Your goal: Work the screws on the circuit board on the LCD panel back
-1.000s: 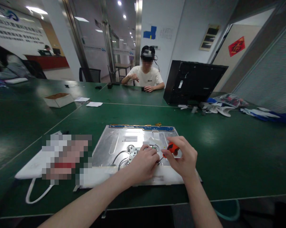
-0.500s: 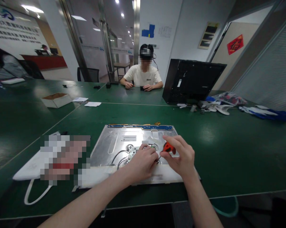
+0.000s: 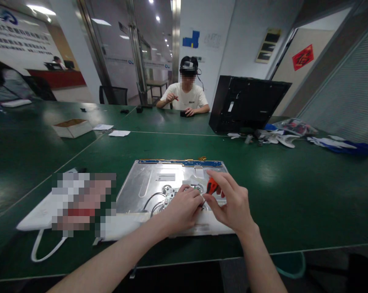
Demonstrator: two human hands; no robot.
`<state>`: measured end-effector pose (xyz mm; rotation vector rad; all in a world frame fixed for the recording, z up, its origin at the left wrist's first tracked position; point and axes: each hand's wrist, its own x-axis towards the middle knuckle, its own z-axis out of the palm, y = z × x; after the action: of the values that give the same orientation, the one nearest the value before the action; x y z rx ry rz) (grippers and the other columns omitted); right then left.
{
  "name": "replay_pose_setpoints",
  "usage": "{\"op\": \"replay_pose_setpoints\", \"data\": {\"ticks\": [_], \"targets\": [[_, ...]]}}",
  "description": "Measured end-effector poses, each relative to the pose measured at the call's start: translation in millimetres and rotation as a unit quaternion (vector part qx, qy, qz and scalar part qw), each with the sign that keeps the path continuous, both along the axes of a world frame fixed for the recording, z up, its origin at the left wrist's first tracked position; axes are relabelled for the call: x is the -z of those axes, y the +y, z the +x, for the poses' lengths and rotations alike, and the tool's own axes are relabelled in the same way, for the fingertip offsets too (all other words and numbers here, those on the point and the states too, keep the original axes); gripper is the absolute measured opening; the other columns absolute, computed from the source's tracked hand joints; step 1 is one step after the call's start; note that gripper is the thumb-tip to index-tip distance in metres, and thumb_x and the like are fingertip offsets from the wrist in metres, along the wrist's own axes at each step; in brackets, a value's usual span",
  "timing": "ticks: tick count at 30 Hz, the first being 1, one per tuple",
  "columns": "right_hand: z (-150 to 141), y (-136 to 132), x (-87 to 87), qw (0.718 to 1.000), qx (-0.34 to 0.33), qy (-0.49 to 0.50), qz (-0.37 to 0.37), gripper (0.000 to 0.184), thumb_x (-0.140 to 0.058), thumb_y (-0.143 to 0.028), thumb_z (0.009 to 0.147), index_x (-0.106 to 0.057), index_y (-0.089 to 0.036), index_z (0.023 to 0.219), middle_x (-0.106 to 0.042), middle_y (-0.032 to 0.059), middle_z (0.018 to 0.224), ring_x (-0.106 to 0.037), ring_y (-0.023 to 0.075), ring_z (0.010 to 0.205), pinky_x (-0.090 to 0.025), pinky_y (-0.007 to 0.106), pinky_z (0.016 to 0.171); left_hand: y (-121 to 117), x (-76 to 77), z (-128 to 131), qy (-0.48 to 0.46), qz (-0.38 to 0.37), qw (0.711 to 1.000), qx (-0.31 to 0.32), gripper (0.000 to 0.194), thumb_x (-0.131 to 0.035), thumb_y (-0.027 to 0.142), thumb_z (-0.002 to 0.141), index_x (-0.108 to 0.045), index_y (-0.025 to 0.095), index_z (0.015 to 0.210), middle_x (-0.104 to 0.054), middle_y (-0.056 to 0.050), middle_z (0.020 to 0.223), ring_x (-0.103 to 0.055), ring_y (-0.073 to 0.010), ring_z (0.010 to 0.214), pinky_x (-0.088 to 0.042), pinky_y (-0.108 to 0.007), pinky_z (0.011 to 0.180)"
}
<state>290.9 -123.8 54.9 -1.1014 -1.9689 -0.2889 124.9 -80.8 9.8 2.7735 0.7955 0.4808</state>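
A metal display panel (image 3: 147, 173) lies flat on the table before me, with a blue circuit strip (image 3: 184, 163) along its far edge. My right hand (image 3: 229, 199) pinches the red and black handle of a screwdriver (image 3: 212, 186), its thin shaft slanting down to the left. My left hand (image 3: 185, 205) bends over a small green-white circuit board (image 3: 169, 194) on the panel, its fingers curled beside the shaft. Whatever those fingertips grip is hidden. Thin black cables (image 3: 150, 199) run out from the board, and the screwdriver's tip is covered by my left hand.
To the left lies a white bag (image 3: 39, 215) with a looped handle, partly blurred. Farther off are an open box (image 3: 72, 128) and papers (image 3: 119, 133). A black monitor (image 3: 251, 103) stands at the right rear. Another person (image 3: 187, 95) sits opposite.
My right hand has shifted slightly left and turned, and the screwdriver's handle has rotated with it. My left hand stays put. The person opposite has raised one hand.
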Motion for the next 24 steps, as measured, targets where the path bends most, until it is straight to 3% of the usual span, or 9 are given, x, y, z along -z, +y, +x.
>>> {"op": "replay_pose_setpoints", "data": {"ticks": [3,10,15,18,24], "targets": [[-2.3,-3.3,-4.0,1.0,-0.012,0.016,-0.023,0.041,-0.047,-0.018,0.091,-0.044,-0.018,0.131,-0.062,0.0089,0.108,-0.057,0.0112,0.066,-0.046,0.024,0.059,0.6,-1.0,-0.1,0.007,0.0,1.0,0.011,0.013,-0.048,0.015,0.086,-0.06,0.017,0.092,-0.063,-0.008,0.094,-0.056,-0.0235,0.094,-0.035,-0.042,0.094],[-4.0,0.2,-0.2,0.999,-0.006,0.02,0.026,0.028,-0.061,-0.023,0.086,-0.052,-0.022,0.112,-0.061,0.0013,0.08,-0.057,0.012,0.064,-0.04,0.021,0.051,0.0,0.6,-0.3,-0.009,-0.002,1.0,-0.001,0.014,-0.048,0.014,0.085,-0.059,0.016,0.095,-0.063,-0.008,0.098,-0.056,-0.0233,0.096,-0.034,-0.042,0.095],[-2.2,-4.5,-4.9,0.997,-0.064,0.016,-0.029,0.036,-0.054,-0.021,0.088,-0.047,-0.019,0.123,-0.064,0.006,0.099,-0.058,0.0124,0.069,-0.045,0.023,0.057,0.0,-0.3,0.2,-0.008,0.002,1.0,-0.001,0.013,-0.048,0.015,0.086,-0.058,0.017,0.093,-0.063,-0.007,0.095,-0.056,-0.0231,0.094,-0.034,-0.042,0.095],[-2.3,-6.4,-5.8,0.997,-0.059,0.032,-0.037,0.036,-0.052,-0.015,0.088,-0.047,-0.019,0.123,-0.064,0.0048,0.097,-0.056,0.0098,0.064,-0.045,0.023,0.057,0.2,-0.8,-0.1,0.0,0.001,1.0,0.006,0.014,-0.047,0.016,0.087,-0.059,0.018,0.093,-0.062,-0.007,0.096,-0.056,-0.0236,0.096,-0.034,-0.043,0.095],[-2.4,-3.0,-3.6,0.999,-0.015,0.01,0.034,0.025,-0.063,-0.023,0.086,-0.05,-0.023,0.108,-0.061,0.0,0.082,-0.051,0.0079,0.056,-0.039,0.019,0.049,0.7,2.8,-0.3,-0.015,-0.003,1.0,-0.004,0.013,-0.048,0.015,0.086,-0.058,0.017,0.094,-0.063,-0.007,0.096,-0.056,-0.023,0.096,-0.034,-0.042,0.095]]}}
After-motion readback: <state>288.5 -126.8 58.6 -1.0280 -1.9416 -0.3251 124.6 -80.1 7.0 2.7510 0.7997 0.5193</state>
